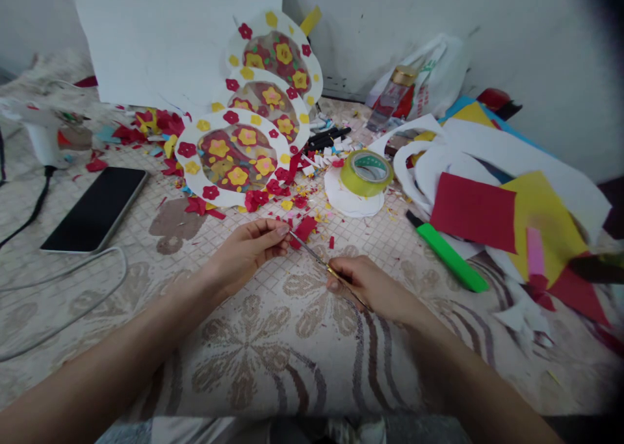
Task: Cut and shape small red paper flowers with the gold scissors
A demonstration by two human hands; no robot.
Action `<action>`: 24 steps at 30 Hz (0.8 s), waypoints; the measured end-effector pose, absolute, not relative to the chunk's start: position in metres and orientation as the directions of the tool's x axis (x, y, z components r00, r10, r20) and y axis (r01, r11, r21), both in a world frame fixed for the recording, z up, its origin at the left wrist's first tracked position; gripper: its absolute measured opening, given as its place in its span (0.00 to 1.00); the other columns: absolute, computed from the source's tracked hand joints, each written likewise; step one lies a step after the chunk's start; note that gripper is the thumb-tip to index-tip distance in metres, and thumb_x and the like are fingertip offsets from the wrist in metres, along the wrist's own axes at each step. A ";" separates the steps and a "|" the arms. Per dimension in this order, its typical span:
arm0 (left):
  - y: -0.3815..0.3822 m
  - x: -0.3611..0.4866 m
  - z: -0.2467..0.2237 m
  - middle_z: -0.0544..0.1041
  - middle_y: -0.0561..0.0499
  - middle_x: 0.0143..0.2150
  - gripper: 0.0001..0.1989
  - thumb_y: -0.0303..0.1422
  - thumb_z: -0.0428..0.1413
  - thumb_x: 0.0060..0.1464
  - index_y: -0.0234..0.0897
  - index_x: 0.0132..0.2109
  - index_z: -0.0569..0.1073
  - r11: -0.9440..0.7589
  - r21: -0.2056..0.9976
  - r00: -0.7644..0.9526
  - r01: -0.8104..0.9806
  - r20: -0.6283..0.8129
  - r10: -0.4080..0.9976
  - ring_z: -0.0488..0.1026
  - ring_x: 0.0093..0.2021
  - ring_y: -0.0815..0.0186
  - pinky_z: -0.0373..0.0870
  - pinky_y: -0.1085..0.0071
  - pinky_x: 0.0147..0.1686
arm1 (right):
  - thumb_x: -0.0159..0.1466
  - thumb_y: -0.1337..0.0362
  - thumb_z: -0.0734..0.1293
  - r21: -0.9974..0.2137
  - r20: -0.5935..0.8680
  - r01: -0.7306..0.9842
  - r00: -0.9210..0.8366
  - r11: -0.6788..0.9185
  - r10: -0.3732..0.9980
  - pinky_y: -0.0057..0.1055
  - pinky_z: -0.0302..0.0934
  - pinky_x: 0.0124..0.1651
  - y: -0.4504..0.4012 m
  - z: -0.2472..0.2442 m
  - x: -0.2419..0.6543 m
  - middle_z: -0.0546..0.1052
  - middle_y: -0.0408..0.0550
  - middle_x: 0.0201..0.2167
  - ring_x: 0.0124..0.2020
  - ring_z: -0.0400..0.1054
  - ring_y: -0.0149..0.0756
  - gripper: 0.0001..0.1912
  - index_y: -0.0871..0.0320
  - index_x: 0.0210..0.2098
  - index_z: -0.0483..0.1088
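My right hand [368,281] is closed around a pair of scissors [316,259], whose blades point up and left. Thumb and fingers of my left hand [260,239] are pinched together right at the blade tips. Whatever that pinch holds is too small or hidden to make out. Just beyond the blades a red paper scrap [306,228] shows; I cannot tell if it touches them. Past my left hand, a white paper ring with red and yellow paper flowers [238,151] leans in front of two similar ones.
A roll of yellow-green tape [366,173] rests on white paper. To the right are red paper [472,210], yellow paper [548,220] and a green cutter knife [451,257]. At left lie a phone [95,208] and a cable [117,278]. Paper scraps litter the patterned tablecloth [248,353].
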State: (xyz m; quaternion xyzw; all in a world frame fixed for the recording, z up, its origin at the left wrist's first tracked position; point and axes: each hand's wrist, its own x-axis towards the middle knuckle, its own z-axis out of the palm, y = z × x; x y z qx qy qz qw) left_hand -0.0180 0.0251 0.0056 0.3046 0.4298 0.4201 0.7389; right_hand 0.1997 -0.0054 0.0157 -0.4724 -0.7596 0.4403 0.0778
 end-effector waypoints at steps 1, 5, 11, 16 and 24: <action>0.025 -0.018 0.006 0.73 0.53 0.27 0.05 0.27 0.62 0.46 0.31 0.31 0.73 0.462 0.811 0.273 -0.358 -0.383 0.883 0.69 0.27 0.74 0.67 0.77 0.30 | 0.62 0.48 0.59 -0.741 -0.297 0.650 -0.543 0.169 0.786 0.24 0.43 0.23 -0.005 0.016 0.200 0.57 0.38 0.18 0.21 0.51 0.27 0.22 0.58 0.20 0.56; 0.025 -0.018 0.006 0.73 0.53 0.27 0.06 0.28 0.62 0.45 0.32 0.31 0.73 0.457 0.814 0.273 -0.358 -0.377 0.885 0.69 0.27 0.74 0.67 0.77 0.31 | 0.62 0.49 0.59 -0.748 -0.284 0.640 -0.551 0.178 0.785 0.24 0.44 0.23 -0.004 0.018 0.199 0.58 0.39 0.18 0.22 0.52 0.27 0.22 0.58 0.20 0.56; 0.026 -0.018 0.005 0.73 0.53 0.27 0.05 0.28 0.62 0.46 0.32 0.31 0.73 0.449 0.819 0.268 -0.358 -0.371 0.889 0.69 0.27 0.74 0.67 0.76 0.31 | 0.63 0.50 0.59 -0.734 -0.288 0.655 -0.537 0.177 0.793 0.25 0.44 0.25 -0.004 0.019 0.198 0.59 0.39 0.18 0.21 0.52 0.27 0.22 0.58 0.20 0.58; 0.026 -0.019 0.003 0.73 0.53 0.27 0.05 0.28 0.62 0.46 0.31 0.31 0.73 0.446 0.821 0.274 -0.355 -0.365 0.890 0.69 0.27 0.74 0.67 0.77 0.31 | 0.63 0.50 0.59 -0.712 -0.270 0.670 -0.539 0.212 0.798 0.25 0.43 0.25 -0.003 0.016 0.198 0.58 0.39 0.18 0.21 0.52 0.27 0.22 0.58 0.20 0.57; 0.027 -0.019 0.004 0.73 0.53 0.27 0.05 0.28 0.62 0.47 0.31 0.31 0.73 0.436 0.824 0.270 -0.363 -0.355 0.895 0.69 0.27 0.74 0.67 0.77 0.31 | 0.62 0.48 0.59 -0.692 -0.208 0.678 -0.516 0.248 0.831 0.25 0.43 0.25 -0.004 0.012 0.197 0.54 0.37 0.16 0.20 0.50 0.26 0.23 0.58 0.19 0.55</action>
